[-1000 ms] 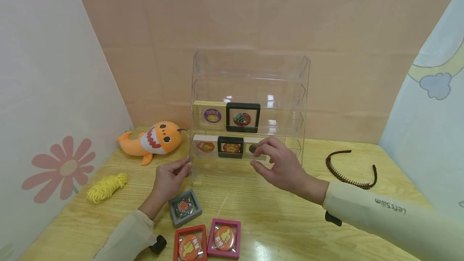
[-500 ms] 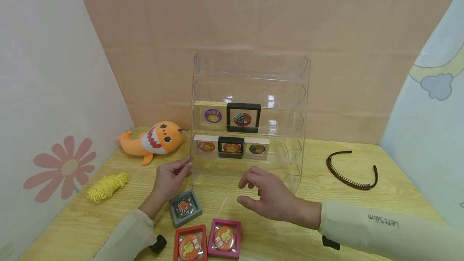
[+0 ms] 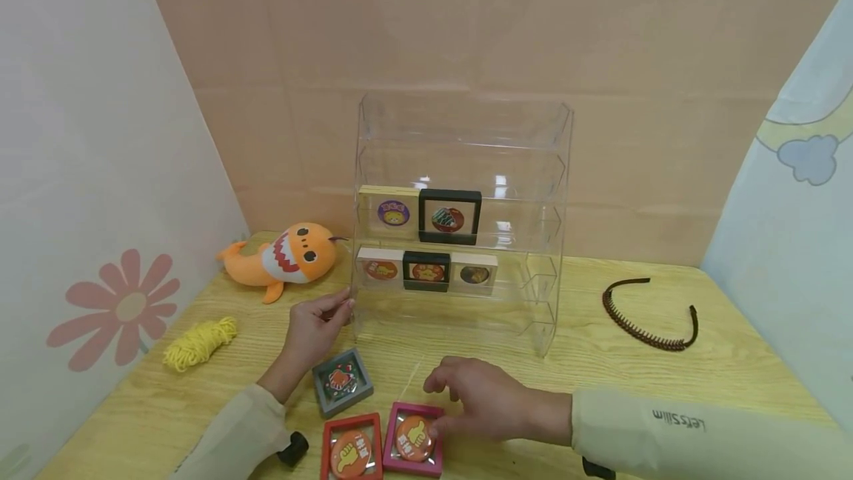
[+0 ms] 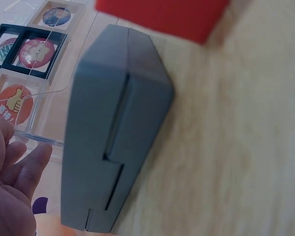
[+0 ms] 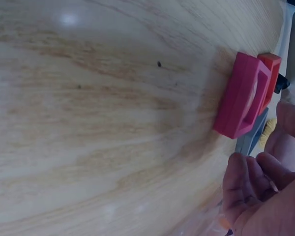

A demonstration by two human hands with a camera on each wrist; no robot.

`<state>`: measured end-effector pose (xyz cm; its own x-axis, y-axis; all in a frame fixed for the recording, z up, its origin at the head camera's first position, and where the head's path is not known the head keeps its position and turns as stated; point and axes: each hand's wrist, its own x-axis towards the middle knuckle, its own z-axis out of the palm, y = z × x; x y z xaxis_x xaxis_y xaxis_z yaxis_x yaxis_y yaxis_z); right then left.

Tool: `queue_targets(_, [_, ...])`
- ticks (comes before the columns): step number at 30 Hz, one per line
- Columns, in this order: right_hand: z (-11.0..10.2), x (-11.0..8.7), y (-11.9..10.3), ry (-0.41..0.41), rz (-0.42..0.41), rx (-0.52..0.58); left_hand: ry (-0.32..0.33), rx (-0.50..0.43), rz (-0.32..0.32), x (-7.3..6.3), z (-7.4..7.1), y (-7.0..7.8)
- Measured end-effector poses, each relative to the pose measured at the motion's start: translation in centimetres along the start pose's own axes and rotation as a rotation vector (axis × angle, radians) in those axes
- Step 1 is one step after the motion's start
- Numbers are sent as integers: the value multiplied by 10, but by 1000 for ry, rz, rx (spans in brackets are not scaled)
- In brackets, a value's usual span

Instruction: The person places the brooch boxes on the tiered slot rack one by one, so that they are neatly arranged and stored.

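A clear tiered display rack stands mid-table, and my left hand pinches its left side edge. On one tier are a yellow frame and a larger black frame. Below them a small black frame sits between two pale ones. My right hand hovers by the pink frame, holding nothing, its thumb over that frame's right side. In the right wrist view a gap shows between the fingers and the pink frame. Beside it lie a red frame and a grey frame.
An orange plush shark and a yellow bundle of cord lie on the left. A brown toothed headband lies to the right. Patterned side panels and a tan backdrop enclose the wooden table.
My right hand has moved away from the rack's lower tier, down and toward me, to the pink frame. The pale frame it was in front of is uncovered. My left hand stays put.
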<state>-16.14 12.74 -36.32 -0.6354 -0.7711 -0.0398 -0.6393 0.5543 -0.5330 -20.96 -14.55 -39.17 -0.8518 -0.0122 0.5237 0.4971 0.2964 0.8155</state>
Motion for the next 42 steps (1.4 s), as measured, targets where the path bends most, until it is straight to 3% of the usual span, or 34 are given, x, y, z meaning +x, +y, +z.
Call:
queue_targets(10, [18,-1,0,-65,-28,-200,3,9,-3,0,0,2])
queue_targets(27, [23,-1,2,-84,18,-169,6,26,-4,0,1,3])
queue_targets(35, [24,-3,4,-54,-6,-178,9,35,4,0,1,2])
queue_targets(42, [22,-6,3,-6,-37,-94,12,47,13,-1,1,3])
